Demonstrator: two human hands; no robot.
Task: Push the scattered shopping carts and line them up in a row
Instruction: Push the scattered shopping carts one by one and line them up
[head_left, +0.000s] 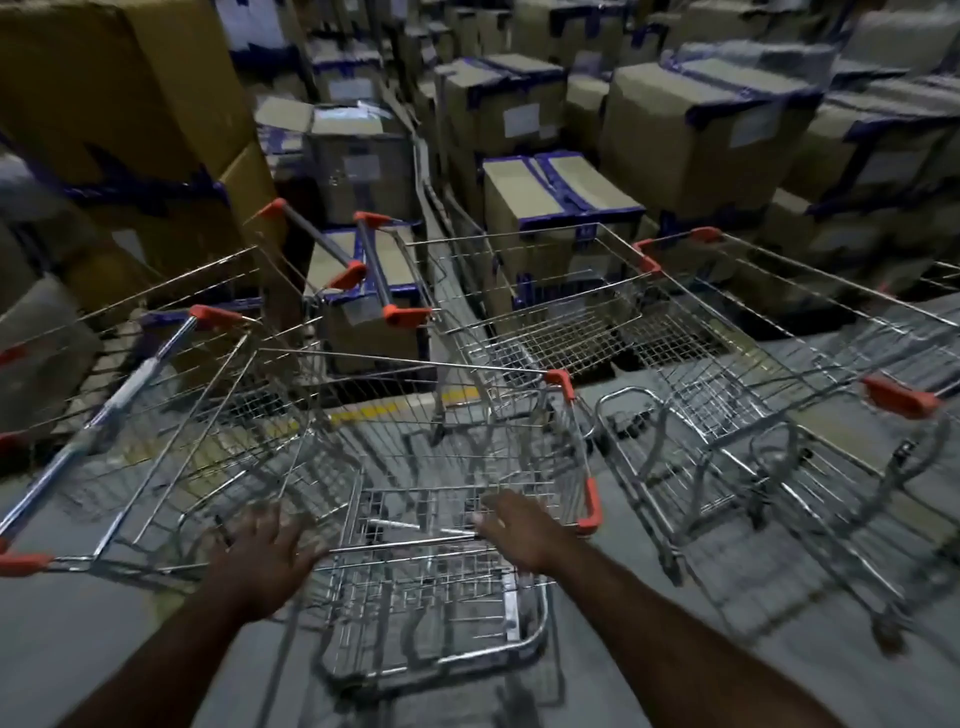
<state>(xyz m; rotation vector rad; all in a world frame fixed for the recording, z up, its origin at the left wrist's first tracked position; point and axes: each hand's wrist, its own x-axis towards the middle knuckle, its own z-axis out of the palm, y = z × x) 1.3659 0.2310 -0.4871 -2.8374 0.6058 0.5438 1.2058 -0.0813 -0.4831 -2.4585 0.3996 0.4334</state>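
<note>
Silver wire shopping cart with orange corner caps (415, 467) stands nearest on the grey floor (78, 634), between a left cart (130, 395) and a right cart (779, 415), left hand (265, 561) splayed loose on its rear rim, right hand (519, 535) at the rim, grasp too blurred to tell.

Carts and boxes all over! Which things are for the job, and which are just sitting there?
For the job:
middle cart
left cart
right cart
back carts
left hand and right hand, both at the middle cart

Just sitting there:
boxes
yellow line on the floor
</note>
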